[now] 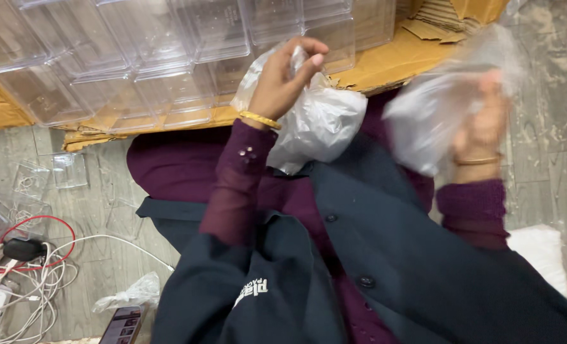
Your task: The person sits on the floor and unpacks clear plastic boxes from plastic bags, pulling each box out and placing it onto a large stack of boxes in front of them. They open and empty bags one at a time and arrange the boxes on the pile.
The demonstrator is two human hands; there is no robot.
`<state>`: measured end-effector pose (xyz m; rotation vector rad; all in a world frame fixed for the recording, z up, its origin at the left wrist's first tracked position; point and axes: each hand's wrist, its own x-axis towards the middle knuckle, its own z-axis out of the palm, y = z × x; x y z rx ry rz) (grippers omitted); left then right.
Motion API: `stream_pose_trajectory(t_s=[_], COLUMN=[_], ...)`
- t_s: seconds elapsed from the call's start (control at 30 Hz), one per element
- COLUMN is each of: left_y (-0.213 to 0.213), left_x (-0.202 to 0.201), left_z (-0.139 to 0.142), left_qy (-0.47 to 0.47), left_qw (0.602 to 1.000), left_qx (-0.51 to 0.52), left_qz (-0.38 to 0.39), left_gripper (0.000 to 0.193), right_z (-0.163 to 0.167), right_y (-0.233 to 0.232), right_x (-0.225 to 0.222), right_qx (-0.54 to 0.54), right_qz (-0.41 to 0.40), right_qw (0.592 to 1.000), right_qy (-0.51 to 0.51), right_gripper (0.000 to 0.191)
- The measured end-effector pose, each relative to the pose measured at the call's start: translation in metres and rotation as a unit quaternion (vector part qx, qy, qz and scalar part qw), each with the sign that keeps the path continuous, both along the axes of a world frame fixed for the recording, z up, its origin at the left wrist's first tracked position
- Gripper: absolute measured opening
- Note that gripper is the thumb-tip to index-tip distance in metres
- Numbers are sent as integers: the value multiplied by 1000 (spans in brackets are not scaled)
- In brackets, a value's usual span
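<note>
The left hand (287,73) is raised with its fingers pinched together on the top edge of a clear plastic bag (318,124), which hangs down and to the right from the fingertips, its bulk bunched just below the wrist. The right hand (484,124) is closed on a second clear plastic bag (430,111), which spreads to the left of that hand and over it (this side is blurred, so the exact grip of the fingers cannot be told). The two bags hang apart, with a gap of dark clothing between them; the left hand's bag runs roughly up and down.

Beyond both hands, flattened brown cardboard (385,60) lies on the floor and carries rows of clear plastic boxes (137,57), nearest the left hand. Further left of that hand and lower, on the grey floor (99,210), are a few loose clear boxes (67,171), a tangle of white and red cables (35,267), another crumpled bag (130,294) and a phone (123,325). To the right of the right hand the floor shows a pale cushion (541,251).
</note>
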<state>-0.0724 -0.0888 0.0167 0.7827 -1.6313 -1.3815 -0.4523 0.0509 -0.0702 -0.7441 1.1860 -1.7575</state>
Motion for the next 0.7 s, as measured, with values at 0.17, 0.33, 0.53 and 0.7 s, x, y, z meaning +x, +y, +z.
stream_pose_trajectory(t_s=[0.17,0.33,0.53,0.7], left_y=[4,4,2,4], left_x=[5,-4,-3,-8], left_z=[-6,-4,-5,-9], left_qy=[1,4,-1,27], left_qw=[998,998,1000,999], left_qx=[-50,-52,-11,-5], left_qz=[-32,-41,-12,-23], left_gripper=[26,28,23,24], right_z=[-54,-65,-28,35], right_y=[27,-9,-84,-67], right_x=[-94,-114,-73,68], right_qx=[92,264,-14,-71], right_qz=[-310,-318,-191,-130], right_qw=[943,905,979,947], right_qy=[80,-103,-76,283], right_gripper=[46,58,61,44])
